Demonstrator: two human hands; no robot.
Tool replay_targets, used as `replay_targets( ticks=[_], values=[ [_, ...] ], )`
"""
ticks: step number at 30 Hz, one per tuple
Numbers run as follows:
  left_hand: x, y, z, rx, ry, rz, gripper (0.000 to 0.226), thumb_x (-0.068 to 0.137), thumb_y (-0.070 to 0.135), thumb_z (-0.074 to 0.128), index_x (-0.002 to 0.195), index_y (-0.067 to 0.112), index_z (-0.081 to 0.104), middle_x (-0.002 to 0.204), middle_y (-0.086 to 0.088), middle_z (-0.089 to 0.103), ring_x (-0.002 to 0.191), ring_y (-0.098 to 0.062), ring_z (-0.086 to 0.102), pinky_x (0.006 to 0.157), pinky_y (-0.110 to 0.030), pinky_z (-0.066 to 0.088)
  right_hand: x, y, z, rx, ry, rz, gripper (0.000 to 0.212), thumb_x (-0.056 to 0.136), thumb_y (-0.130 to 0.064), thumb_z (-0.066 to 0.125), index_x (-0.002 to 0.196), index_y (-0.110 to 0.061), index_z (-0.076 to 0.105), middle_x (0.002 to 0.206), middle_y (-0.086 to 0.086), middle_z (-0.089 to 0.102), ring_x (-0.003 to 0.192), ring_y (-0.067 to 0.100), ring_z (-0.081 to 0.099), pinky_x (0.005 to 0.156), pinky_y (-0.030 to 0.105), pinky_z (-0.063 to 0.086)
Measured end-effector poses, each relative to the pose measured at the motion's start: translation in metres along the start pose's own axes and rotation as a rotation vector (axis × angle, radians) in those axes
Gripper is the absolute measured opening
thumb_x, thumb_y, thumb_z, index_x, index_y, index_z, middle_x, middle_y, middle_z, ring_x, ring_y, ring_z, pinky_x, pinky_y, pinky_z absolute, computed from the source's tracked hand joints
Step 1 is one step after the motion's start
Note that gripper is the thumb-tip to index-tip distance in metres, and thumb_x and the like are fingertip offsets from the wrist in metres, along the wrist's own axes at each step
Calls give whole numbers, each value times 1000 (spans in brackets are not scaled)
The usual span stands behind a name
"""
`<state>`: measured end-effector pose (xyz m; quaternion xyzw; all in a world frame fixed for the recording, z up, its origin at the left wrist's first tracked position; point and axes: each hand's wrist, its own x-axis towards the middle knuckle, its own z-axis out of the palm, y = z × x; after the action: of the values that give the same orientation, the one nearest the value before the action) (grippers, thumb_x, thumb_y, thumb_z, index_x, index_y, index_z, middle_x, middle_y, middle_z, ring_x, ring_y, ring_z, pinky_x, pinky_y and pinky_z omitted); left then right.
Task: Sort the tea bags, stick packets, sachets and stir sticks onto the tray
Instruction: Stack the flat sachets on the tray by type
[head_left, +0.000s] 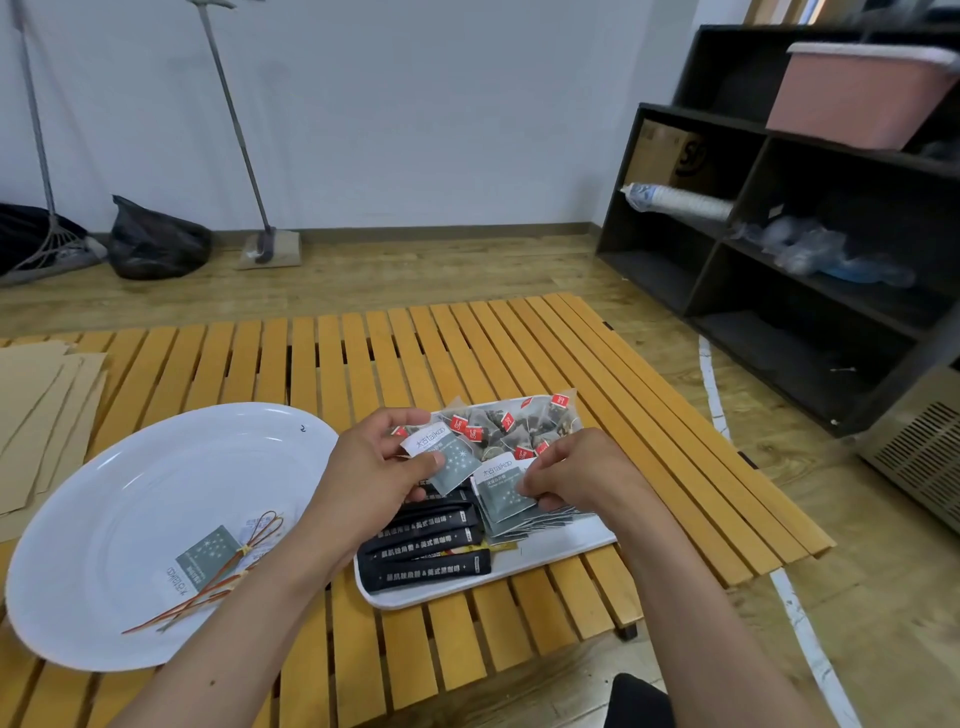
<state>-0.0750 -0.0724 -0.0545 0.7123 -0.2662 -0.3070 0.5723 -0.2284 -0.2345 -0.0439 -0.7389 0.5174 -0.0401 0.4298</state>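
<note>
Two grey sachets in play: your left hand (379, 462) pinches one sachet (453, 463) above tray (561, 551); right hand (576, 475) fingers closed on sachet stack (506, 501), likely squaring it. Tea bags (498, 423) far end, black stick packets (428, 545) near end. Leftover sachet, stir sticks (218, 577) wait on white plate (130, 499).

One view only, from the person's head, wide-angle, pitched forward and down over a slatted wooden table (467, 353). The lens sits close: both forearms enter from the bottom edge, and the left hand (374, 467) and right hand (576, 470) meet near the centre of the frame. The white tray (566, 548) lies just under them, a white oval plate (130, 519) to the left. The upper frame reaches the floor, a pale wall (415, 104) and dark shelving (779, 234) at right. Straight lines bow toward the edges.
</note>
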Motion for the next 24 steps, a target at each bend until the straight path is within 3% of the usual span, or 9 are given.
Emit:
replay_targets(
  ticks=[5, 8, 11, 15, 20, 24],
  values=[
    [0, 0, 0, 15, -18, 10, 45, 85, 12, 80, 118, 32, 59, 97, 6, 80, 79, -12, 77, 60, -22, 58, -2, -1, -1, 16, 12, -16, 20, 70, -13, 91, 83, -7, 78, 72, 5, 78, 63, 14, 73, 83, 38, 63],
    [-1, 1, 1, 25, -42, 19, 40, 84, 12, 81, 116, 27, 62, 90, 6, 81, 81, -16, 77, 65, -24, 60, -7, -4, -1, 139, 70, -141, 14, 77, -20, 87, 80, -11, 77, 77, 3, 78, 59, 8, 65, 65, 27, 58],
    [-2, 2, 3, 18, -76, 8, 34, 80, 10, 84, 109, 19, 69, 85, 1, 81, 78, -19, 77, 69, -28, 61, -19, -11, 0, 298, -63, -223, 17, 83, -29, 82, 89, -14, 78, 84, -1, 79, 65, 5, 67, 57, 20, 47],
    [-3, 2, 6, -18, -98, 0, 31, 77, 8, 86, 103, 17, 72, 85, -4, 80, 74, -17, 77, 63, -27, 62, -22, -14, 3, 337, -160, -215, 17, 80, -21, 85, 92, -11, 78, 75, 5, 74, 64, 8, 64, 49, 15, 44],
    [1, 2, 2, 8, -31, 17, 17, 89, 18, 76, 106, 19, 72, 85, -3, 80, 76, -17, 78, 63, -25, 59, -11, -1, -18, 378, 12, -149, 13, 81, -15, 84, 90, -8, 77, 71, 0, 73, 60, 7, 63, 45, 12, 43],
    [5, -2, -7, 135, 20, 35, 14, 88, 20, 77, 102, 23, 73, 86, -4, 79, 76, -14, 77, 62, -23, 56, 0, 15, -27, 247, 86, -46, 12, 81, -16, 85, 85, -8, 77, 68, 3, 72, 59, 11, 62, 42, 16, 40]
  ],
)
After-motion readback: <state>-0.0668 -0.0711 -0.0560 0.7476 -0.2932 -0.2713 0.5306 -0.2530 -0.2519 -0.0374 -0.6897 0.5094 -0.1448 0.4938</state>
